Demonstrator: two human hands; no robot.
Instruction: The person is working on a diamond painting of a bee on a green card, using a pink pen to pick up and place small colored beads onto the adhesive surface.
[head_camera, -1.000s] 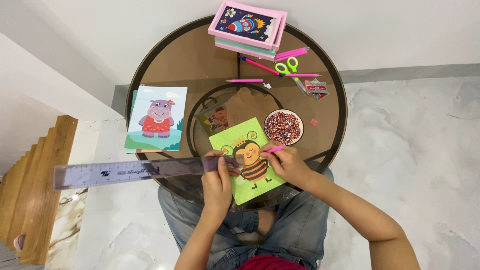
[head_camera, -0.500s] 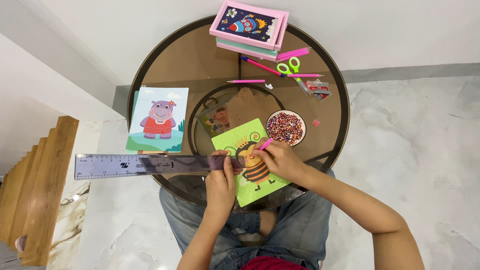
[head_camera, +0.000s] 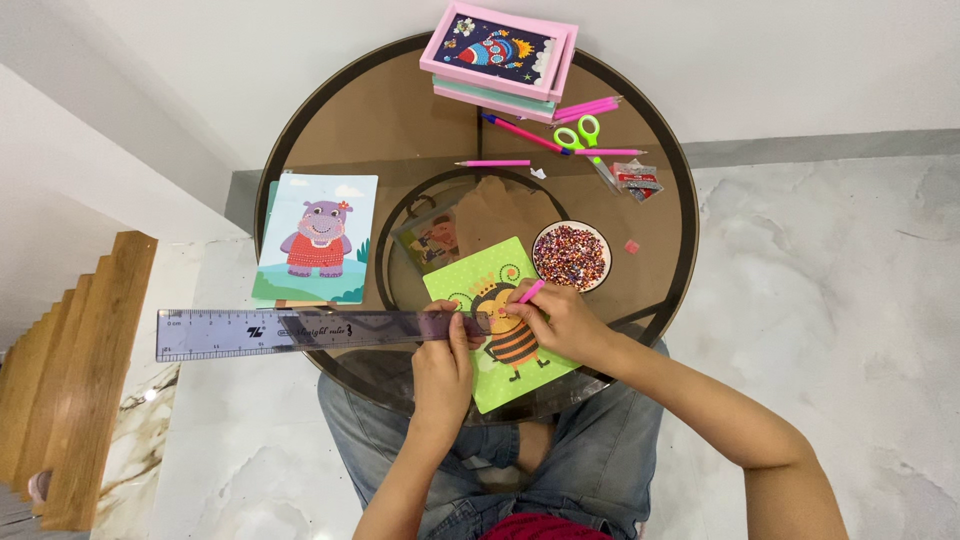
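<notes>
from the head camera we see the clear ruler (head_camera: 320, 333) sitting a touch lower and more level than half a second ago, its free end reaching far left past the rim of the round glass table (head_camera: 380, 110). our left hand (head_camera: 443, 362) pinches the ruler's right end, fingers closed on it, over the left edge of the green bee card (head_camera: 500, 325). our right hand (head_camera: 560, 318) has barely shifted; its fingers grip a pink pen (head_camera: 529, 292), tip on the bee's head. the bead bowl (head_camera: 571, 256) lies just beyond the card, the hippo card (head_camera: 317, 238) to the card's left.
</notes>
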